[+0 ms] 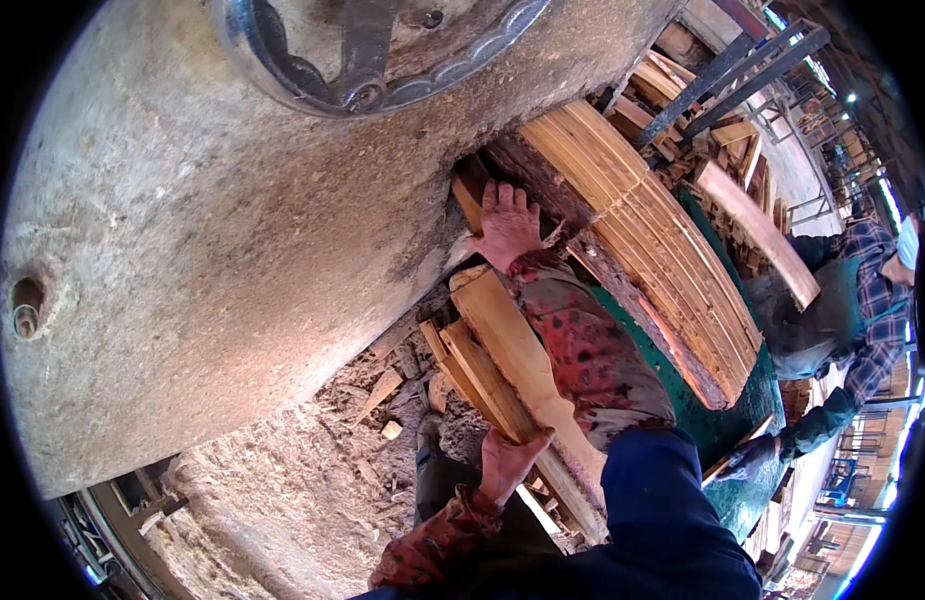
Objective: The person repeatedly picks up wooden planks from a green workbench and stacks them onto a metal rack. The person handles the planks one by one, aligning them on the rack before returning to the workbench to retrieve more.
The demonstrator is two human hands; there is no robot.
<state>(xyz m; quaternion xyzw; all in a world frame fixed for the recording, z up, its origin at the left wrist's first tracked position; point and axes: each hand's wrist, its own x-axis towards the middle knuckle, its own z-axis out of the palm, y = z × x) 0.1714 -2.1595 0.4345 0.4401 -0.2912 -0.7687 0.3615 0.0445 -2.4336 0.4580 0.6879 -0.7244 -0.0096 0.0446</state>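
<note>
My left hand (510,462) is closed around a narrow wooden slat (487,375), low in front of my body. Beside that slat lies a wider pale plank (527,350), under my right forearm. Farther up, my right hand (508,222) rests with fingers stretched out against a piece of wood (469,190) at the machine's lower edge. Just right of it is a stack of long sawn boards (642,230) with dark bark along the near side. What lies under my right palm is hidden.
A large dusty machine body (222,200) with a metal handwheel (367,95) fills the upper left. Sawdust and wood scraps (302,470) cover the ground below. A green table (722,430) carries the boards. At right, a co-worker (852,300) stands by a reddish plank (752,230), one gloved hand (750,458) at a strip.
</note>
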